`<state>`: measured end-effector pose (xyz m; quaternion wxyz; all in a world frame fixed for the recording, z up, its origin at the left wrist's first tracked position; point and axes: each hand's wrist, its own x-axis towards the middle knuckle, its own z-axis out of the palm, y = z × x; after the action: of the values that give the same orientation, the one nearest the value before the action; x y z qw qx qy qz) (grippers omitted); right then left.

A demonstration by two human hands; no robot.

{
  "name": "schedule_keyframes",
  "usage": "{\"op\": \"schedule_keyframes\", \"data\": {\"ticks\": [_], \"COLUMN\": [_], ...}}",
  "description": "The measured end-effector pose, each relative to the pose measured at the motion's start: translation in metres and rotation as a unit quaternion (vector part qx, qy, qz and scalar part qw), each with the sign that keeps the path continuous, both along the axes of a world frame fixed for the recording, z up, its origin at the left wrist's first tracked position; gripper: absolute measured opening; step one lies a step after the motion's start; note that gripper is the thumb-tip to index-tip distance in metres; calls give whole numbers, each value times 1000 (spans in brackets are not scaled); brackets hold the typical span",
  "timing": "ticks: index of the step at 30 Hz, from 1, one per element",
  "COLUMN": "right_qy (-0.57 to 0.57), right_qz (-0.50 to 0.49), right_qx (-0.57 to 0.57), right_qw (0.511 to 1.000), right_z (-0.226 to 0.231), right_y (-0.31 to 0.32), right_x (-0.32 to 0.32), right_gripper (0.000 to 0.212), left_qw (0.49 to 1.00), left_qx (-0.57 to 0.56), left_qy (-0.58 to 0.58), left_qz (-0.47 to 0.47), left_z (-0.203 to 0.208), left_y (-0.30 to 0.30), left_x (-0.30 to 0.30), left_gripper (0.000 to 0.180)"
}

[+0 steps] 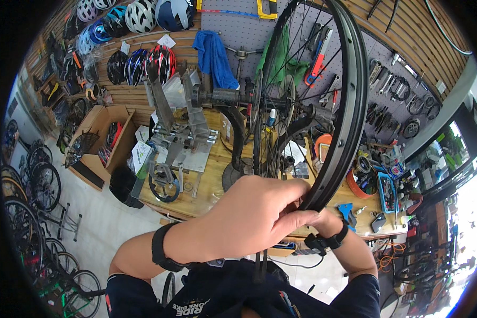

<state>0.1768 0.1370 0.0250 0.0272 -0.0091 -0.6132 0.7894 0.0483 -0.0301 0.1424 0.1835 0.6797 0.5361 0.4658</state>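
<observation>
A spoked bicycle wheel (356,69) stands upright in front of me, its dark rim bare of a tyre and its inner channel showing. A dark metal wheel stand (237,140) has its curved arms on either side of the hub. My left hand (257,206) is closed at the lowest part of the rim, thumb on the near side and fingers bent behind. Partly covered by it, my right hand (327,221) is at the same part of the rim; its fingers are hidden. Each wrist wears a black band.
The wooden workbench (204,185) bears a grey metal fixture (183,135), a small black ring-shaped part (164,183), a blue tray (388,192) and an orange bowl (359,185). Tools hang on a pegboard (379,50) behind. Helmets (140,16) line the wall; bicycles (45,180) stand left.
</observation>
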Motion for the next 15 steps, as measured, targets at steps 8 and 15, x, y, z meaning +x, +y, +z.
{"op": "schedule_keyframes", "data": {"ticks": [8,15], "right_qy": [53,77], "right_qz": [-48,-200], "right_qx": [276,434], "right_qw": [959,875], "right_z": [-10,-6], "right_y": [14,-16], "right_x": [6,8], "right_gripper": [17,15], "left_qw": [991,992], "left_qx": [104,100], "left_qy": [74,63], "left_qz": [37,33], "left_z": [-42,-49], "left_y": [-3,-3], "left_x": [9,10], "left_gripper": [21,18]}}
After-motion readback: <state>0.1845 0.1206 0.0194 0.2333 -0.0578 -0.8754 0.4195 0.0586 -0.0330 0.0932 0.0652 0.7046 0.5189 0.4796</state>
